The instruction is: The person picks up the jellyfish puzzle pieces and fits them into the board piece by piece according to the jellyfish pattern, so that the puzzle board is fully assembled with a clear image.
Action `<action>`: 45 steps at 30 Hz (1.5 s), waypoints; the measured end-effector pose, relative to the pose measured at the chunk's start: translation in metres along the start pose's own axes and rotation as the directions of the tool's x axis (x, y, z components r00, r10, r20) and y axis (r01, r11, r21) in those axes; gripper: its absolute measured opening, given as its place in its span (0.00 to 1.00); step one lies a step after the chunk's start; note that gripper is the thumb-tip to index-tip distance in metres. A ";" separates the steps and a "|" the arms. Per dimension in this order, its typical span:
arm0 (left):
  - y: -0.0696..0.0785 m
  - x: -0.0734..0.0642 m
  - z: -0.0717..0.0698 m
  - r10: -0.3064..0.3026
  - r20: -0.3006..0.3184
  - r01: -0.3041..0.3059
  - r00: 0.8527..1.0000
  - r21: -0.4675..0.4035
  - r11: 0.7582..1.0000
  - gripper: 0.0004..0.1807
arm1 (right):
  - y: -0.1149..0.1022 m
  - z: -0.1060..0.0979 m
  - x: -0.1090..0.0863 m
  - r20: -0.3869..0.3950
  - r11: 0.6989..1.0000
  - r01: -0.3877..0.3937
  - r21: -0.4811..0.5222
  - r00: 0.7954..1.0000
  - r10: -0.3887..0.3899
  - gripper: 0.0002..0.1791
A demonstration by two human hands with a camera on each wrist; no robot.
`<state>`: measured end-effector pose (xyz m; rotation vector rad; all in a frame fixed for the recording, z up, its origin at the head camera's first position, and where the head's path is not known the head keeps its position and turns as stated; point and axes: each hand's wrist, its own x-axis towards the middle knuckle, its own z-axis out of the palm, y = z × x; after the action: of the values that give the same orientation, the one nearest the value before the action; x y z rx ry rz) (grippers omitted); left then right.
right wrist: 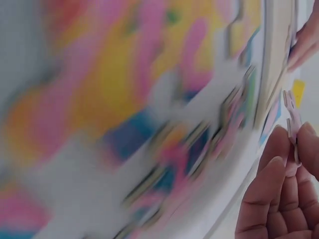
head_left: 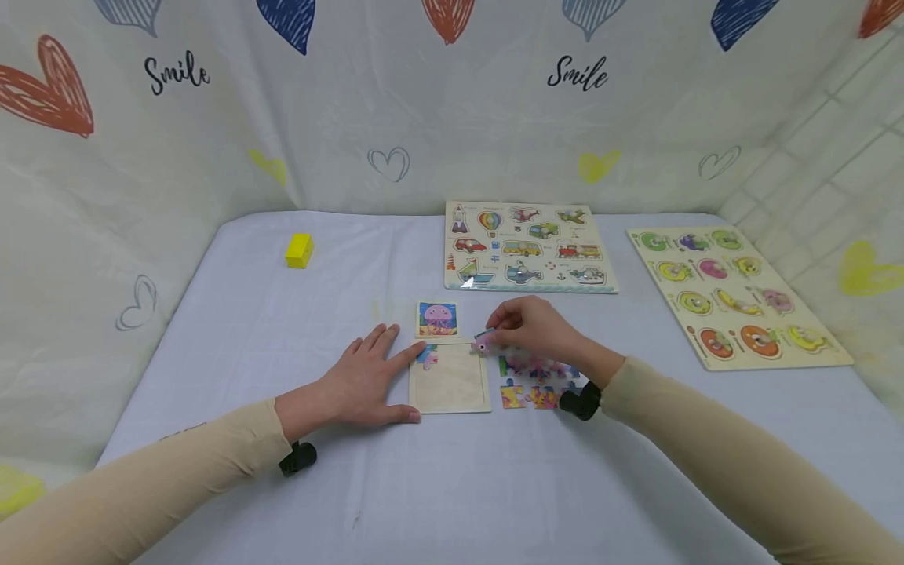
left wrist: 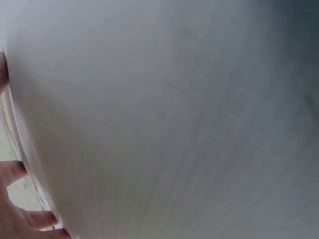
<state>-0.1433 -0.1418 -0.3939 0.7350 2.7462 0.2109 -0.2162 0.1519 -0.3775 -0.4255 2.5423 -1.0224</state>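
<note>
A square wooden puzzle tray (head_left: 452,392) lies in front of the person, with one jigsaw piece (head_left: 427,356) set in its top left corner. My left hand (head_left: 363,382) is spread flat beside it, index fingertip at that piece and thumb at the tray's lower left edge. Over the tray's top right corner, my right hand (head_left: 533,326) pinches a pink and blue jigsaw piece (head_left: 483,343) between thumb and fingers. In the right wrist view the held piece (right wrist: 294,122) shows edge-on. Behind the tray is a small jellyfish picture card (head_left: 438,318).
Several loose jigsaw pieces (head_left: 542,396) lie right of the tray, partly under the right forearm. A vehicle puzzle board (head_left: 523,247) lies at the back, a fruit puzzle board (head_left: 741,302) at the right. A yellow block (head_left: 300,251) sits at the back left.
</note>
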 end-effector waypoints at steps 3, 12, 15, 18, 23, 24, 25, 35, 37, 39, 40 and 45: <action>0.001 0.001 -0.001 -0.001 0.003 0.001 1.000 0.002 1.000 0.55 | -0.008 0.006 0.004 0.012 1.000 -0.021 0.015 1.000 0.021 0.10; 0.001 0.002 0.000 -0.002 0.012 0.002 1.000 0.007 1.000 0.55 | -0.023 0.021 0.012 0.029 0.998 -0.054 0.039 0.998 0.053 0.10; 0.002 0.002 0.000 -0.004 0.015 0.004 1.000 0.003 1.000 0.55 | -0.026 0.026 0.014 0.052 0.995 -0.071 0.074 0.996 0.067 0.10; 0.002 0.002 -0.001 -0.004 0.016 0.004 1.000 0.001 1.000 0.55 | -0.030 0.031 0.015 0.071 0.989 -0.093 0.112 0.994 0.086 0.09; 0.002 0.001 -0.001 0.001 0.014 -0.001 1.000 -0.001 1.000 0.55 | -0.035 0.036 0.016 0.064 0.988 -0.119 0.094 0.992 0.113 0.09; 0.001 0.001 -0.001 0.001 0.014 -0.001 1.000 -0.001 1.000 0.55 | -0.036 0.037 0.016 0.061 0.989 -0.122 0.080 0.991 0.118 0.09; 0.001 0.001 -0.001 0.001 0.014 -0.001 1.000 -0.001 1.000 0.55 | -0.037 0.038 0.016 0.057 0.990 -0.125 0.062 0.991 0.122 0.10; 0.001 0.000 0.000 -0.004 0.012 0.004 1.000 -0.011 1.000 0.55 | -0.047 0.043 0.017 0.032 0.989 -0.140 -0.051 0.989 0.142 0.10; 0.001 0.000 0.000 -0.004 0.010 0.004 1.000 -0.009 1.000 0.55 | -0.049 0.043 0.016 0.025 0.988 -0.141 -0.065 0.989 0.142 0.10; 0.001 0.000 0.001 -0.003 0.009 0.003 1.000 -0.006 1.000 0.55 | -0.050 0.044 0.016 0.021 0.987 -0.140 -0.076 0.990 0.142 0.10; 0.001 0.000 0.001 -0.003 0.009 0.003 1.000 -0.005 1.000 0.55 | -0.051 0.045 0.016 0.019 0.987 -0.139 -0.079 0.990 0.141 0.10; 0.000 0.000 0.001 -0.001 0.009 0.002 1.000 -0.006 1.000 0.55 | -0.053 0.048 0.016 0.006 0.987 -0.132 -0.096 0.991 0.133 0.10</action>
<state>-0.1427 -0.1417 -0.3945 0.7306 2.7367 0.2147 -0.2021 0.0804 -0.3758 -0.2825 2.5773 -0.8504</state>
